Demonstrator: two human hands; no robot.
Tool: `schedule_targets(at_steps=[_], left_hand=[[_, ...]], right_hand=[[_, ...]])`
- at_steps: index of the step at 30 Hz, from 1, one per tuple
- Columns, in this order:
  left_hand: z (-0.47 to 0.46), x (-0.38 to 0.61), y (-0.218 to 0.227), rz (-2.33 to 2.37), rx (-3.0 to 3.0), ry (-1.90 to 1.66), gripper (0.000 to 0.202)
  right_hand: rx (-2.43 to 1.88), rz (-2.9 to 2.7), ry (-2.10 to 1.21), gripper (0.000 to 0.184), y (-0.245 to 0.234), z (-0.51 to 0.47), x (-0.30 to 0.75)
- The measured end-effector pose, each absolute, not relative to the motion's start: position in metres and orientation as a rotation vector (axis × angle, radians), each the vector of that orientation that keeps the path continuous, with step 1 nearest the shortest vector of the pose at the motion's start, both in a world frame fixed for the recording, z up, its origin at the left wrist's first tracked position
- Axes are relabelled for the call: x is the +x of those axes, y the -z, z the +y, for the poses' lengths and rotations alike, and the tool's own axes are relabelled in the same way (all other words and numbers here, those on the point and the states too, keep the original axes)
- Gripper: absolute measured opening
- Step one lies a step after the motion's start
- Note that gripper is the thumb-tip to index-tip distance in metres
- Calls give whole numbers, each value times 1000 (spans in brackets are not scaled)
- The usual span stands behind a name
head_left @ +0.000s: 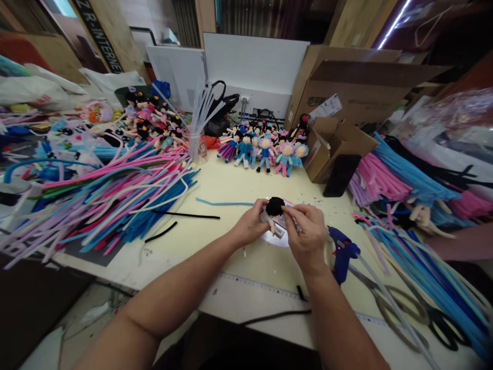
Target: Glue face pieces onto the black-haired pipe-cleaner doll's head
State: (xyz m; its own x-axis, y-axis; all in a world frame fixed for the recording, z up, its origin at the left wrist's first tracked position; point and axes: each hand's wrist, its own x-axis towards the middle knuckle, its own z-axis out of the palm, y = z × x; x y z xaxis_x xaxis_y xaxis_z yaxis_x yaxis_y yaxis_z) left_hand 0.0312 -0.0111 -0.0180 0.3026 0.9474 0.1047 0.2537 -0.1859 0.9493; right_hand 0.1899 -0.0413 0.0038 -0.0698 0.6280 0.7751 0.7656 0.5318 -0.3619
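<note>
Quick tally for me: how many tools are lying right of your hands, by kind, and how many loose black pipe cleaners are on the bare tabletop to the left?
Glue gun: 1
Scissors: 1
Loose black pipe cleaners: 2
Total: 4

A pale yellow worktable [227, 190] fills the middle of the view. At twelve o'clock a white panel [254, 64] leans against the back wall, with wooden boards [115, 36] at eleven. At one o'clock stand large cardboard boxes [358, 82], and a strip light [393, 23] glows above them. At seven o'clock lies what may be a grey floor [92, 313], dim and cluttered
</note>
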Motion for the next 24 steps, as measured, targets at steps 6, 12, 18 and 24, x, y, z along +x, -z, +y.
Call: schedule_targets(at_steps=[6, 12, 18, 24], left_hand=[[-9, 31, 23, 1046, 1645, -992, 48], [-11, 32, 22, 1076, 1670, -956, 47], [-12, 32, 20, 1103, 1718, -927, 46], [-14, 32, 17, 1095, 1727, -931, 47]], right_hand=[[-1159, -1647, 10, 12, -6, -42, 191], [-1178, -1648, 16, 7, -7, -42, 190], [-1186, -1666, 25, 4, -6, -41, 189], [-1197, -1648, 20, 4, -6, -40, 191]])
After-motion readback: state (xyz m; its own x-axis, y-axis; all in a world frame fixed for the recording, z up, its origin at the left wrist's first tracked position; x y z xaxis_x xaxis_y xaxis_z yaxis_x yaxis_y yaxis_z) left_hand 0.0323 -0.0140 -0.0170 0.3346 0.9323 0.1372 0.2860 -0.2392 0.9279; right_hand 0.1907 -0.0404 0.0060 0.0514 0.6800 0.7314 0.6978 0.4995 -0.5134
